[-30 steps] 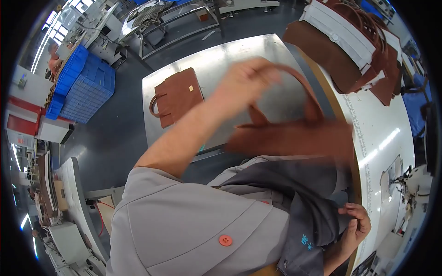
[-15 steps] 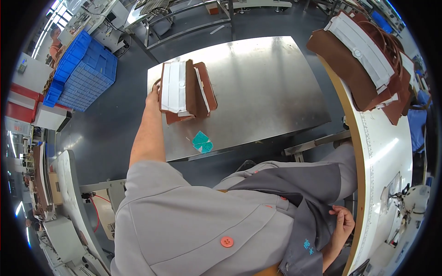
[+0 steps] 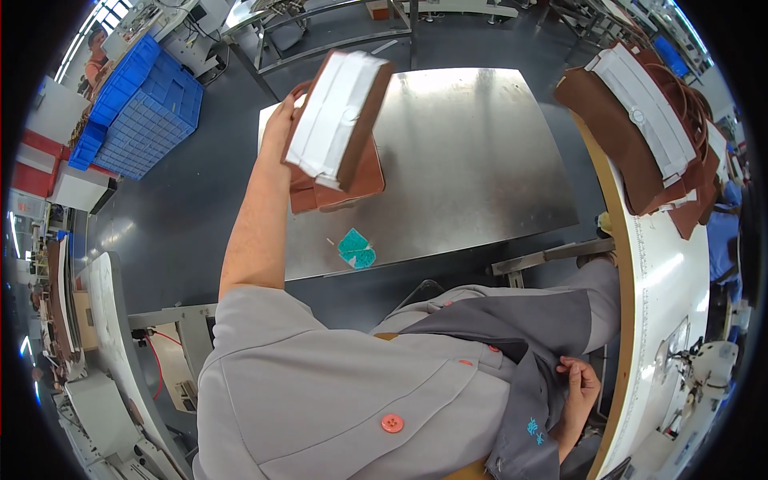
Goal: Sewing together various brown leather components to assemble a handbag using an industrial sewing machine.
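My left hand [image 3: 282,120] is closed at the handle side of a brown bag [image 3: 336,120], holding it tilted, its white panel facing up, over the far left part of the tabletop [image 3: 472,160]. A second bag [image 3: 366,174] lies beneath; I cannot tell whether the two touch. With my grip at one side only, the held bag could swing or twist and knock the lower one askew, or scuff its face. My right hand [image 3: 582,390] is loosely curled beside my dark apron [image 3: 524,384]; whether it pinches the cloth I cannot tell.

The tabletop is smooth, shiny metal, with a teal patch [image 3: 357,249] near its front edge. Around it are a dark floor [image 3: 192,216], blue crates [image 3: 156,112] leftward, and more brown bags [image 3: 616,136] on a white table [image 3: 672,296] rightward.
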